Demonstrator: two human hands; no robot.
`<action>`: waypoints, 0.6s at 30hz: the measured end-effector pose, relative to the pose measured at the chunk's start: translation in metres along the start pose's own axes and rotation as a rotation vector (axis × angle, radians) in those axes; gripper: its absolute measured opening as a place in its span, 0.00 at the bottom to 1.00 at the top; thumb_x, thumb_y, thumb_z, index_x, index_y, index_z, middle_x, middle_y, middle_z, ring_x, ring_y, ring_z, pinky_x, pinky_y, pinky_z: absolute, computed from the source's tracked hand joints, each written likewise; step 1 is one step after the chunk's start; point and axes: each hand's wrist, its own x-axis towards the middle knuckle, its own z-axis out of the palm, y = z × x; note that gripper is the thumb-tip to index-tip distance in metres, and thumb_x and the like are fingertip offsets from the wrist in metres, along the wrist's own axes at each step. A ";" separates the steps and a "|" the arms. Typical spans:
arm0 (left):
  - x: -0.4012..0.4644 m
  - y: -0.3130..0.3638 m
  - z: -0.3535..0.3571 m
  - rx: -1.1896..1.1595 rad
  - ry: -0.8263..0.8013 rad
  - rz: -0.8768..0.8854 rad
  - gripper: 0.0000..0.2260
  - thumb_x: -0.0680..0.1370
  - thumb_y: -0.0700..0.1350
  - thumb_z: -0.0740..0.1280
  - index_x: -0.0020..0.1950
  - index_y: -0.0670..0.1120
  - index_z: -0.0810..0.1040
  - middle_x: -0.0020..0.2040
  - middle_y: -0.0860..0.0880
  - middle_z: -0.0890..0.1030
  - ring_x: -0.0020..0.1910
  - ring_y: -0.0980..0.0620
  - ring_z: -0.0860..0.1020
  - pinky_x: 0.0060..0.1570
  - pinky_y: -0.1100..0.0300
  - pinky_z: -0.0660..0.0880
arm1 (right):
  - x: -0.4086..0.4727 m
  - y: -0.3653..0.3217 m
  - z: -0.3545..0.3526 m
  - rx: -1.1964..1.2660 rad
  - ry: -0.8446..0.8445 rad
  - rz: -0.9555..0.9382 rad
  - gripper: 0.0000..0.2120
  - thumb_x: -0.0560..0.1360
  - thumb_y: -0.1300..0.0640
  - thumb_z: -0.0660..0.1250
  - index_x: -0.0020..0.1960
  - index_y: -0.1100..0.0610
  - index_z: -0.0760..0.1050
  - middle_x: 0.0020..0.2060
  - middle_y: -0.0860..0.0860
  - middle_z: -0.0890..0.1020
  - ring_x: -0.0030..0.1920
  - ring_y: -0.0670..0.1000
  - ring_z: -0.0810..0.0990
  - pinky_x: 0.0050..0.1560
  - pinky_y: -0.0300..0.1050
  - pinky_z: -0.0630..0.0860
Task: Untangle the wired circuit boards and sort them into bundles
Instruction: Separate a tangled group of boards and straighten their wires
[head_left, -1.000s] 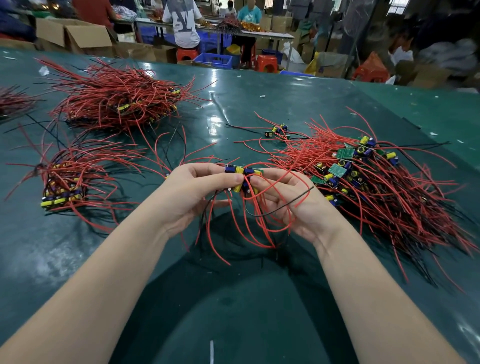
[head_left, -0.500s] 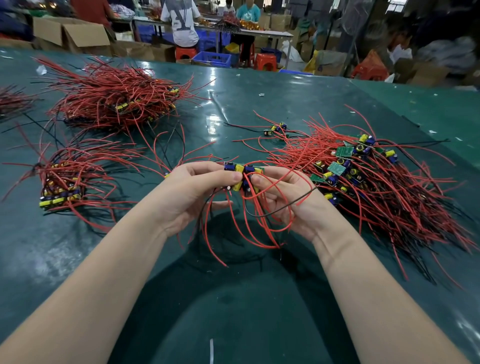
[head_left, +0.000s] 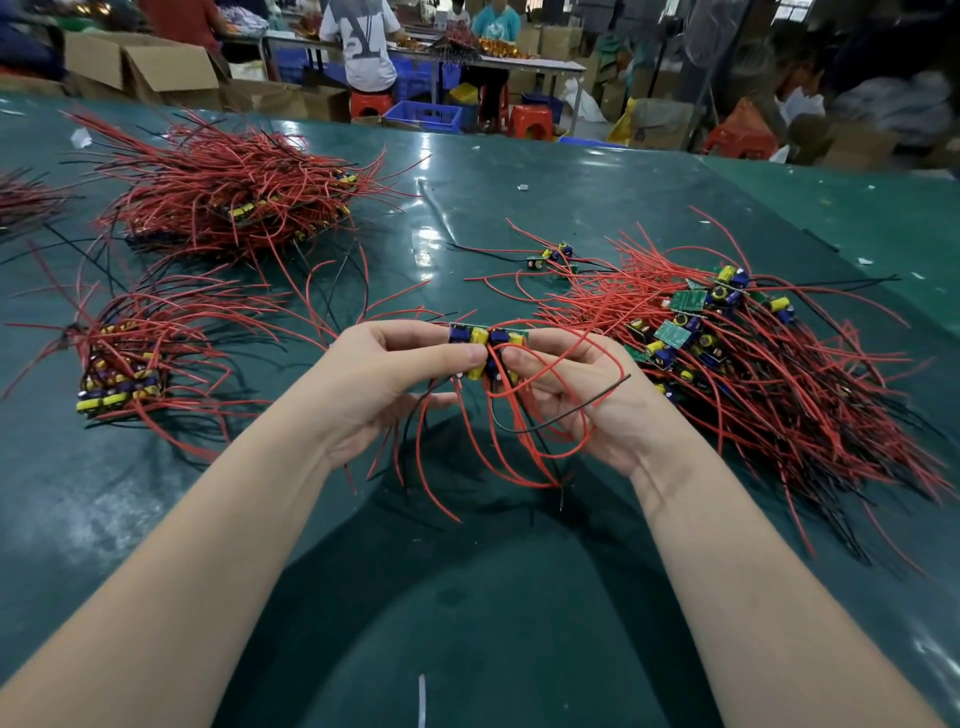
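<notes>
Vs 0.5 s ago: hands and held cluster unchanged in pose; dangling red loops shifted only slightly. Left hand (head_left: 384, 379) pinches the held boards (head_left: 485, 345) between thumb and fingers; right hand (head_left: 571, 395) grips the same cluster from the 3 o'clock side. Cluster sits at frame centre above the green table (head_left: 467, 597), long axis 9-to-3 o'clock, wires (head_left: 498, 447) trailing toward 6. Unsorted pile (head_left: 727, 353) at 3 o'clock; sorted bundle (head_left: 119, 379) at 9 o'clock

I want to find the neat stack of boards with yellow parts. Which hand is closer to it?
Left. The left hand is beside the neat stack, across bare table. The right hand is farther off, beyond the left.
</notes>
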 end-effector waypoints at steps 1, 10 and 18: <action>0.000 0.000 0.000 -0.004 -0.005 0.003 0.15 0.54 0.49 0.78 0.38 0.47 0.86 0.49 0.43 0.84 0.50 0.48 0.81 0.60 0.38 0.74 | 0.000 0.001 0.000 0.002 -0.010 -0.007 0.06 0.71 0.70 0.67 0.41 0.61 0.78 0.24 0.45 0.78 0.23 0.40 0.76 0.26 0.27 0.70; 0.006 -0.010 -0.005 -0.132 -0.094 0.016 0.03 0.63 0.39 0.73 0.33 0.46 0.81 0.37 0.50 0.84 0.35 0.56 0.81 0.47 0.51 0.80 | 0.002 0.007 -0.002 -0.007 0.003 0.039 0.09 0.62 0.60 0.76 0.42 0.61 0.84 0.35 0.51 0.83 0.30 0.43 0.80 0.29 0.29 0.73; 0.004 -0.009 -0.006 -0.183 -0.154 -0.084 0.28 0.60 0.43 0.75 0.59 0.40 0.74 0.46 0.45 0.82 0.47 0.48 0.78 0.52 0.43 0.79 | -0.001 0.007 0.003 0.067 -0.076 0.019 0.04 0.65 0.63 0.72 0.39 0.59 0.84 0.34 0.49 0.84 0.30 0.44 0.81 0.33 0.32 0.77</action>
